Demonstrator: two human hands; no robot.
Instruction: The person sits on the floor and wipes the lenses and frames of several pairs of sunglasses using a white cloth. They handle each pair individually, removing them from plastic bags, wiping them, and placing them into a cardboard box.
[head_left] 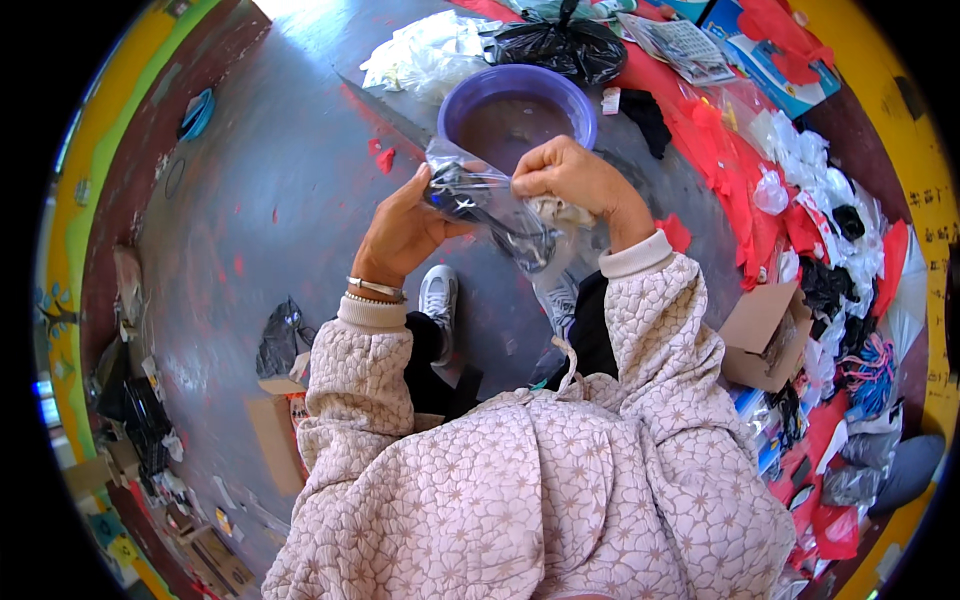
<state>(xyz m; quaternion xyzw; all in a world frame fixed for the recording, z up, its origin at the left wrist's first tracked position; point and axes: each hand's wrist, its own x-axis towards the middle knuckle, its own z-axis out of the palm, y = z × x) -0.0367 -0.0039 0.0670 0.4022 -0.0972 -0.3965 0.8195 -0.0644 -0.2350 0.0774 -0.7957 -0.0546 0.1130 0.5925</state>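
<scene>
Above the floor in front of me hangs a clear plastic bag [487, 205] with something dark and long inside, tilted down to the right. The kind of the dark item does not show through the film. My left hand [402, 222] holds the bag's left end between thumb and fingers. With thumb and fingers pinched together, my right hand [578, 180] grips the bag's upper right edge. Just beneath my right hand is a crumpled beige thing [560, 210]; whether the hand holds it too, I cannot tell. A purple basin [590, 110] stands just beyond both hands.
Behind the basin lie a black plastic bag [560, 48] and white plastic bags [425, 52]. Red sheeting, plastic and scraps line the right side, near an open cardboard box [765, 335]. Another cardboard box [275, 445] stands at the left. My shoes [438, 305] are below the bag.
</scene>
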